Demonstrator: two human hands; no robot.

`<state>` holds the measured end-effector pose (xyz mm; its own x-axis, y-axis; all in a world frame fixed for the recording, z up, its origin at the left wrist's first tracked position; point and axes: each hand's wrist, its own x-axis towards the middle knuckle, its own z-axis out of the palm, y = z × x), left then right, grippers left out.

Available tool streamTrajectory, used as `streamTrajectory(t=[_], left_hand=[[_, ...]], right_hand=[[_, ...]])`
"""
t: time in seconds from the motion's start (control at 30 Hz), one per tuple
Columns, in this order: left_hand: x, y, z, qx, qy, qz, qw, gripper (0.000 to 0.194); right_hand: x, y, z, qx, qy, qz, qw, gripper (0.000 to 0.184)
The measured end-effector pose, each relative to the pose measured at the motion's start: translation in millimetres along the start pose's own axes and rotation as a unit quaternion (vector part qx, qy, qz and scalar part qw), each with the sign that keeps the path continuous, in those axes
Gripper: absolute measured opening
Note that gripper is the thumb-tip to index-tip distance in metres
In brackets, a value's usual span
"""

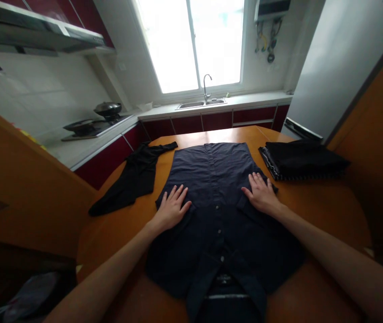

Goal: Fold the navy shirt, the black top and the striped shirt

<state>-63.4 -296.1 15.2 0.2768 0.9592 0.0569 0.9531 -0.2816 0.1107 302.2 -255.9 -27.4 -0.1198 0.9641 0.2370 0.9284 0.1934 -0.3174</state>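
Note:
A dark navy button-up shirt (pixel 198 224) lies spread front up on the wooden table (pixel 332 211), its collar toward me and its hem toward the window. Its sleeves appear folded in over the body. My left hand (pixel 173 208) rests flat on the shirt's left side, fingers spread. On the right side of the shirt, my right hand (pixel 260 193) lies flat too, fingers apart. Neither hand grips the cloth. Small buttons run down the shirt's middle.
A black garment (pixel 134 177) lies loosely at the table's left. Folded dark clothes (pixel 306 159) are stacked at the right. Beyond stand a counter with a sink (pixel 201 104), a stove with a covered pan (pixel 107 108), and a refrigerator (pixel 342 58).

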Motion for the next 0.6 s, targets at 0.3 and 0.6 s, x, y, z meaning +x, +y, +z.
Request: streamTrajectory(t=[0.3, 0.6], left_hand=[[7, -5, 4.2, 0.004, 0.009, -0.007, 1.000, 0.068], [12, -9, 9.3, 0.036, 0.003, -0.018, 0.999, 0.064]], right_hand=[[20, 23, -37, 0.097, 0.108, 0.016, 0.989, 0.051], [14, 77, -83, 0.137, 0.019, 0.073, 0.988, 0.019]])
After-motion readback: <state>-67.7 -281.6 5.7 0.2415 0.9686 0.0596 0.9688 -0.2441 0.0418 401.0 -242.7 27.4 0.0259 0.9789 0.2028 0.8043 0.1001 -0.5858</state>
